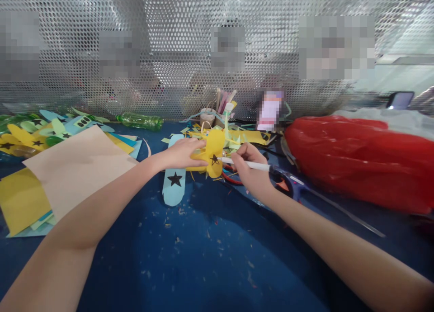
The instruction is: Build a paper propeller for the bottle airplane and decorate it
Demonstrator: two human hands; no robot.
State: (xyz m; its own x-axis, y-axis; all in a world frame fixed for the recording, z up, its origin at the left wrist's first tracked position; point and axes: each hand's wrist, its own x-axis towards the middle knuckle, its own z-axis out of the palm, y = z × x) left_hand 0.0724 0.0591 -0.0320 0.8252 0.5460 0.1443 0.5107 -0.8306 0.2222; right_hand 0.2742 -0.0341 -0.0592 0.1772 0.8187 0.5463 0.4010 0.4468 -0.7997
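Note:
My right hand (251, 169) is closed around a white marker (259, 165), its tip at a black star outline on a yellow paper cutout (214, 142). The star is only partly filled in. From the left, my left hand (188, 153) holds the yellow cutout steady, thumb and fingers bent over its left side. Under that hand runs a light blue rounded paper strip (173, 193) with a solid black star near its lower end. How the two paper pieces join is hidden by the hand.
Paper sheets (81, 163) and star-marked cutouts (37, 142) lie left. A green bottle (140, 121), paper scraps (251, 136) and a cup of sticks (207, 116) stand behind. Right are a blue glue gun (295, 186) and red plastic bag (359, 160). A perforated metal screen (183, 22) rises behind.

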